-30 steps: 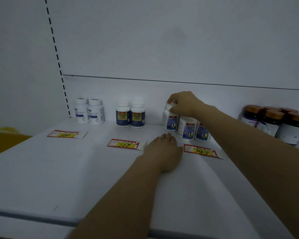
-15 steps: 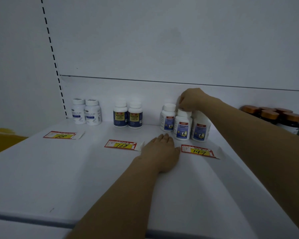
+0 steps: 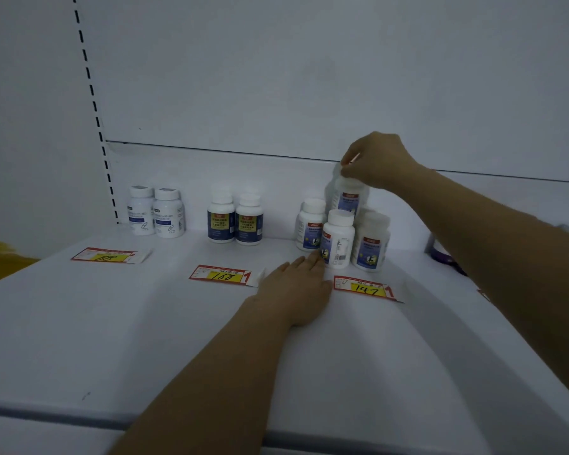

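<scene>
Gripping a lifted bottle by its cap, right hand above three others.

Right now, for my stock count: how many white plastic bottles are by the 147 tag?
4: three stand on the white shelf, left, front, right; the right hand grips a fourth bottle above. Others possibly hidden.
</scene>
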The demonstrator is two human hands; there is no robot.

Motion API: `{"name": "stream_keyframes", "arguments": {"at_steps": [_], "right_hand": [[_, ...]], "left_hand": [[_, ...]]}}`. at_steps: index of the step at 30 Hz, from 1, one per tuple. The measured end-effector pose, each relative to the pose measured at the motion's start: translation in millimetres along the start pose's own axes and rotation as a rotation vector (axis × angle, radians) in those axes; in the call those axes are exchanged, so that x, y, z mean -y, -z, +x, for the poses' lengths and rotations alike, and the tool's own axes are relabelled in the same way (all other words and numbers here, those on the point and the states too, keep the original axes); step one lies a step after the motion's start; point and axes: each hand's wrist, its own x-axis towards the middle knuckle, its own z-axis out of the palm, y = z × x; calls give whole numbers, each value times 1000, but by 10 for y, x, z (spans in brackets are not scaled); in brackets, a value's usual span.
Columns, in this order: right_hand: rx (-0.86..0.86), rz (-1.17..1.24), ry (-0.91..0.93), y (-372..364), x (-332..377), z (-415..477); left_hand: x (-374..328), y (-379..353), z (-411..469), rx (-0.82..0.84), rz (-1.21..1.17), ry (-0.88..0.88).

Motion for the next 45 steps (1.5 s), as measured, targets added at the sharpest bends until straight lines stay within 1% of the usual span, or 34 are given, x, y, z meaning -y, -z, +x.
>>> {"name": "stream_keyframes", "arguments": {"at_steps": [5,12,14,16,19,21,22,26,31,36,40,45], "right_hand": [[-86,19,27,106,-58,-75],[-170,72,82,306,18,-188],[-140,106,85,401,86,-212],[-82,149,84,457,147,-262],[19,186,79,433,199,-386],[68,201,72,349,197,-491],[78,225,64,293,180,-540],[54,397,-15,68,62,-697],[63,707,-77,-195,-134,-851],[40,784,-76,-257,-206,-896],[28,800,-67,-266,-228,-915],[11,832,-81,-271,-222,-916]], "left_hand": [[12,-9,16,5,2,-28],[-18,33,-24,-12,-39,-10],[-59,82,-56,-51,-157,35],[-117,155,-83,-142,-366,82],[-144,245,-97,-337,-632,55],[-127,275,-100,-411,-757,24],[-118,282,-99,-427,-778,19],[-138,286,-93,-408,-733,-19],[-139,275,-85,-390,-796,-37],[-133,243,-70,-363,-818,-33],[-138,233,-67,-337,-829,-28],[-144,245,-62,-355,-822,-39]]}}
